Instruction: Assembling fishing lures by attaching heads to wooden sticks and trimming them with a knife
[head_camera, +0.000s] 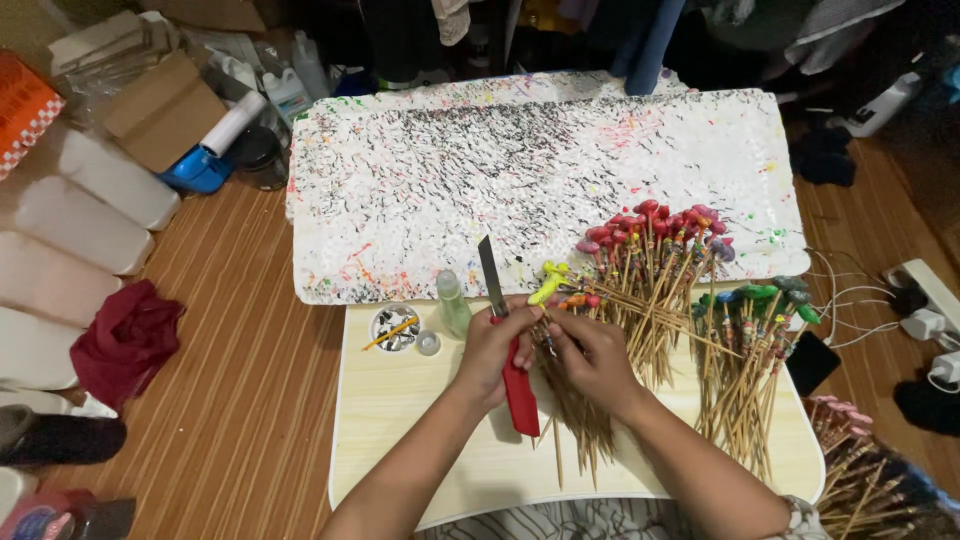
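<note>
Left hand (492, 352): fingers were curled tight around the red plastic handle of a utility knife (505, 345), its narrow grey blade extended and pointing up and away from the person. Right hand (590, 352): was closed around a thin wooden skewer (552, 290) tipped with a small yellow moulded figure, the two hands touching just beside the knife.

Bundle of skewers (572, 405): slim, pale bamboo sticks, loosely fanned, lay on the worktop (400, 430) under and below both hands.

Red-tipped skewers (650, 260): a dense heap with glossy red and pink rounded heads, lay to the right of the hands, overlapping the foam board's near edge.

Green-tipped skewers (750, 350): a second heap with green and dark heads, further right on the worktop.

Worktop: smooth, pale wood-toned laminate with rounded corners.

Foam board (500, 180): a white, pebbled sheet, heavily flecked with black and coloured paint, lay beyond the worktop.

Small clear bottle (452, 302): greenish, cylindrical, stood upright left of the knife.

Round dish (393, 328): shallow, held dark scraps and a yellow-handled tool, beside the bottle.

Red cloth (125, 340): crumpled, soft, lay on the ribbed brown floor mat (250, 380) at the left.
</note>
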